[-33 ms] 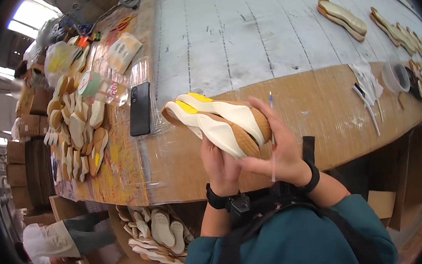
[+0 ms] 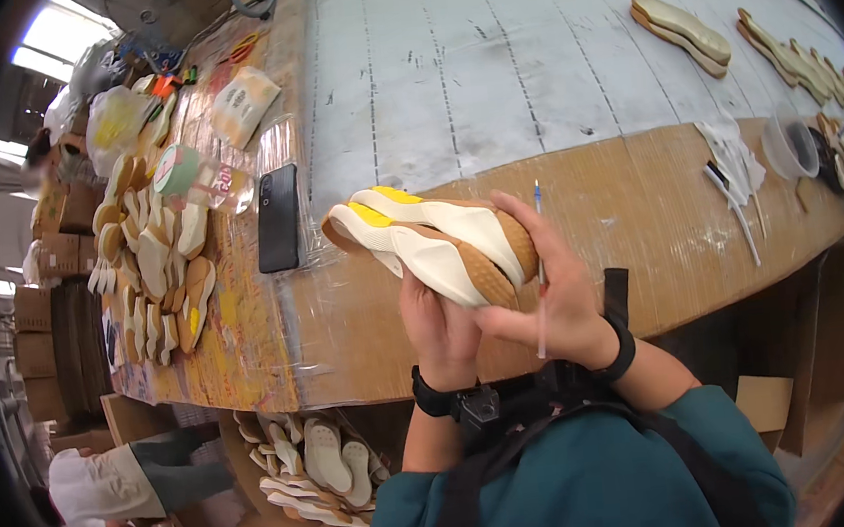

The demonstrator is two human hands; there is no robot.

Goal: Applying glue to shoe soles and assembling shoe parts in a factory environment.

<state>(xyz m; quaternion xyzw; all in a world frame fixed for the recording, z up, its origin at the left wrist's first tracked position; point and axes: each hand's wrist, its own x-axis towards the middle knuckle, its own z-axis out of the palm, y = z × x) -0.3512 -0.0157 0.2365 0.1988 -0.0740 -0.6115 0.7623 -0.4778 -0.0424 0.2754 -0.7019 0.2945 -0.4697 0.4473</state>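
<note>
A pair of shoe soles (image 2: 441, 252), white with tan undersides and yellow patches, is held together just above the front of the table. My left hand (image 2: 440, 327) supports them from below, its fingers partly hidden behind the soles. Around the heel end, my right hand (image 2: 568, 301) closes with fingers on the far side and thumb on the near side. A slim pen (image 2: 536, 193) with a blue tip runs between the fingers of that same hand, its clear barrel crossing the palm.
Left of the soles lie a black phone (image 2: 279, 219), a green-lidded bottle (image 2: 178, 171) and a pile of soles (image 2: 153, 252). More soles fill a box (image 2: 324, 463) below the table edge. A plastic tub (image 2: 789, 146) and marker (image 2: 733, 206) lie right; a person (image 2: 110, 481) bends at lower left.
The view has shifted very slightly. Both hands keep the same hold on the soles, and nothing has been let go.
</note>
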